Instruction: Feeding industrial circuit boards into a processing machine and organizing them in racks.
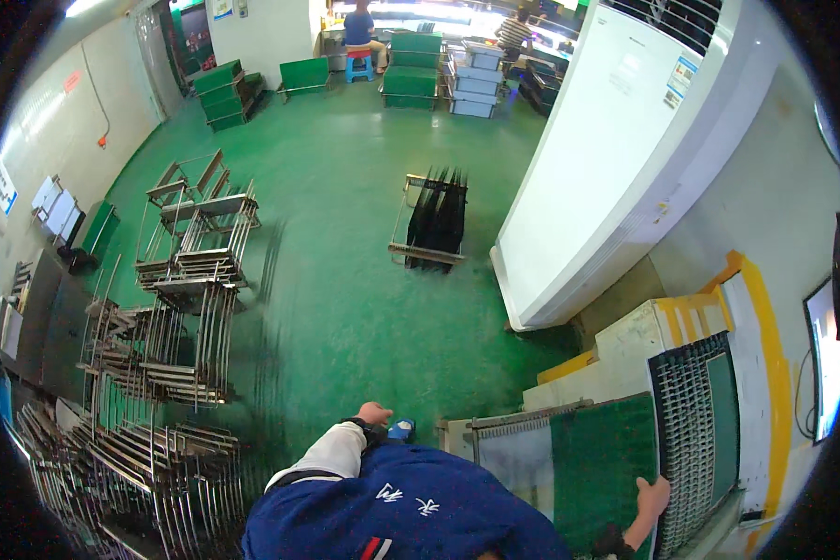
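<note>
At the lower right, my right hand (pixel 653 501) is closed around the edge of an upright black-edged panel (pixel 686 411) with rows of small greyish pieces across it. The thumb and fingertips show at the edge; the rest of the grip is hard to make out. A green board (pixel 602 457) lies just left of this hand, with a pale grey section and a comb-like metal bar at its far edge. In front of my body, my left hand (pixel 375 413) is loosely curled, with nothing visible in it. Below it a blue shoe (pixel 401 429) shows.
Metal rack frames (pixel 196 243) stand stacked along the left. A small rack holding black strips (pixel 436 219) sits on the green floor (pixel 345 308). A tall white air conditioner (pixel 616 140) rises at right. Green bins (pixel 411 70), blue crates (pixel 476 79) and two people are far back.
</note>
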`<state>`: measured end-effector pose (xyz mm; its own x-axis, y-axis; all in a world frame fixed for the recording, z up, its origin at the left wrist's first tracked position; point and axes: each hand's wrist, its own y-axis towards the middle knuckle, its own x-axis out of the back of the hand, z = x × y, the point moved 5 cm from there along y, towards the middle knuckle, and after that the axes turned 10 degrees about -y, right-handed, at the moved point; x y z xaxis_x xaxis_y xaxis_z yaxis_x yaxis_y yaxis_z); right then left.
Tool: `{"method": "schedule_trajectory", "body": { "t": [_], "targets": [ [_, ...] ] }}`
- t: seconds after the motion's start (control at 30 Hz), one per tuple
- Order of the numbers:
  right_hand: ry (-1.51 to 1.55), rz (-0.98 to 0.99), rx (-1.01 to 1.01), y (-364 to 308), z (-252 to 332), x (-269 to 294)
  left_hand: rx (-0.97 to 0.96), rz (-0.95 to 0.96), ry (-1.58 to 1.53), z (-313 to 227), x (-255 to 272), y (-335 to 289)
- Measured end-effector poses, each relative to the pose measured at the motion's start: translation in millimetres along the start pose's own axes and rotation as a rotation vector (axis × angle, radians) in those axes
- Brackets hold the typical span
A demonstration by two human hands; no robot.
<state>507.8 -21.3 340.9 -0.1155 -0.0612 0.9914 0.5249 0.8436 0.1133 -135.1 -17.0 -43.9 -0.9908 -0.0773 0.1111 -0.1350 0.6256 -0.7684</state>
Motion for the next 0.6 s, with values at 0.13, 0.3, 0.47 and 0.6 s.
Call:
{"method": "schedule_trajectory", "body": {
  "t": [0.13, 0.3, 0.47, 0.6],
  "targets": [
    [-0.011, -0.051, -0.096, -8.6, -39.2, 41.4, 0.018, 0.016, -0.009, -5.6, -14.9, 10.1],
    [0.932, -0.076, -0.257, -22.3, -102.8, 48.7, -0.013, 0.045, 0.03, -14.1, -28.5, 10.5],
    [1.416, -0.132, -0.24, -65.4, -102.7, 23.9, -0.037, 0.056, 0.113, -1.2, -38.2, 41.7],
    [1.395, -0.137, -0.231, -84.5, -108.5, -10.8, -0.048, 0.122, 0.124, -12.8, -52.8, 45.5]
  ]
}}
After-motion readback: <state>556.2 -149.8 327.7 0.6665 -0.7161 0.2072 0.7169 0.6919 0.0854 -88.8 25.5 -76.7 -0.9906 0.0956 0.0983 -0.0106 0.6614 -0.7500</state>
